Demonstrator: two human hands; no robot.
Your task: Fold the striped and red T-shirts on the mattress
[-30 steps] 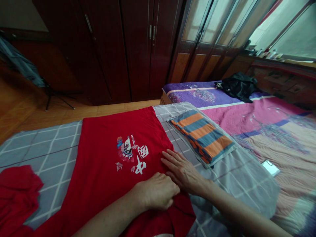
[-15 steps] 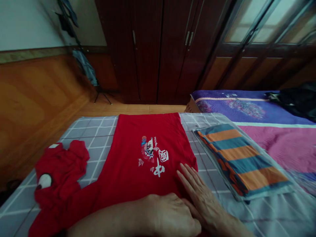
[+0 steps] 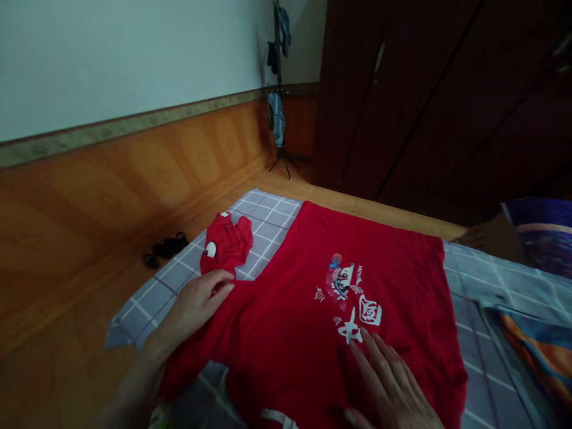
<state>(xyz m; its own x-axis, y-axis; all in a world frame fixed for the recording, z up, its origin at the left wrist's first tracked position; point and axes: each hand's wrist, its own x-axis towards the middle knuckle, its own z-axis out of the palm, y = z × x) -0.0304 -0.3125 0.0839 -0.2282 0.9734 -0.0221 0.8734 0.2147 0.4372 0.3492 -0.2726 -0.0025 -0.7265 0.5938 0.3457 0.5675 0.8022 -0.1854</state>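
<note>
A red T-shirt [image 3: 286, 333] lies spread over the checked bed cover, its printed figure, white characters and the word CHINA facing up. My left hand [image 3: 199, 304] is at the shirt's left sleeve, with fingers curved and a gap between thumb and forefinger. Over the chest, just below the white characters, my right hand [image 3: 388, 381] rests with its fingers stretched out. Beyond my left hand is a crumpled red garment [image 3: 232, 241] with a white and black patch. A white neck label shows near the bottom edge.
Grey checked cloth [image 3: 268, 217] covers the bed. At the right lies a folded orange and blue striped garment [image 3: 540, 351], partly cut off. A coat stand [image 3: 280, 119] stands in the corner beside a dark wardrobe [image 3: 402, 107]. Dark objects [image 3: 165, 247] sit on the floor at left.
My view has turned left. My left hand has moved from beside my right hand, across the shirt, to the left sleeve. My right hand stays on the shirt, fingers extended.
</note>
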